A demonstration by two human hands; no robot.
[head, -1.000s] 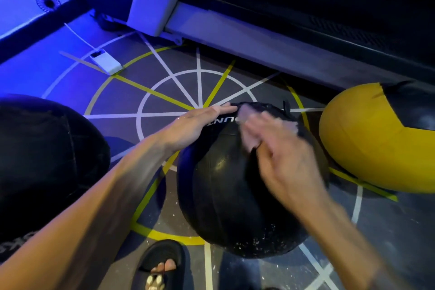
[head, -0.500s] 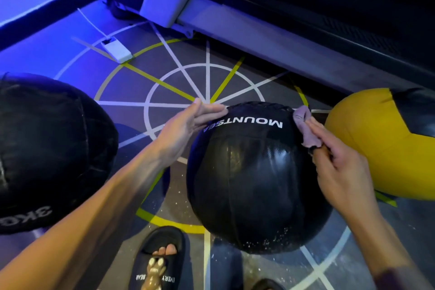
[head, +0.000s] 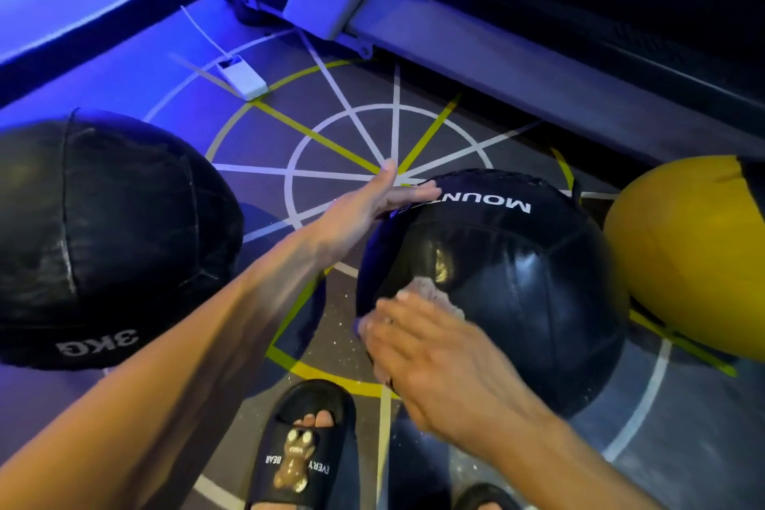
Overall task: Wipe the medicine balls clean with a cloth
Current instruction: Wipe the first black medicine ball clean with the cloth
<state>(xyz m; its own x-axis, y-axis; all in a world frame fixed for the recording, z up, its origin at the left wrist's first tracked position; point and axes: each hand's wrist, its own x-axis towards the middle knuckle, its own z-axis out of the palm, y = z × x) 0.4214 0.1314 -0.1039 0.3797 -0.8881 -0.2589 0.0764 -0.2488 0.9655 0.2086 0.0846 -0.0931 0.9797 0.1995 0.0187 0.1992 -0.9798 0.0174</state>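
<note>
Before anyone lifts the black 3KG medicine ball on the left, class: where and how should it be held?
Cup the 3KG medicine ball with both palms on opposite sides, coming from above. It is round and handle-free, far too wide for one hand, and sits on the floor with its flanks exposed.

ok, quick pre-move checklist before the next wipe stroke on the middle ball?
1. Cloth on the MOUNT-lettered black ball: ok, right hand presses it to the near left face.
2. Ball braced: ok, left hand lies flat on its upper left.
3. Grip on cloth: cannot tell, fingers cover most of it.
4. Room on the right: not ok, yellow ball sits close beside it.
5. 3KG black ball clear of the stroke: ok, apart on the left.
6. Foot: not ok, sandal lies just below the ball.
</note>
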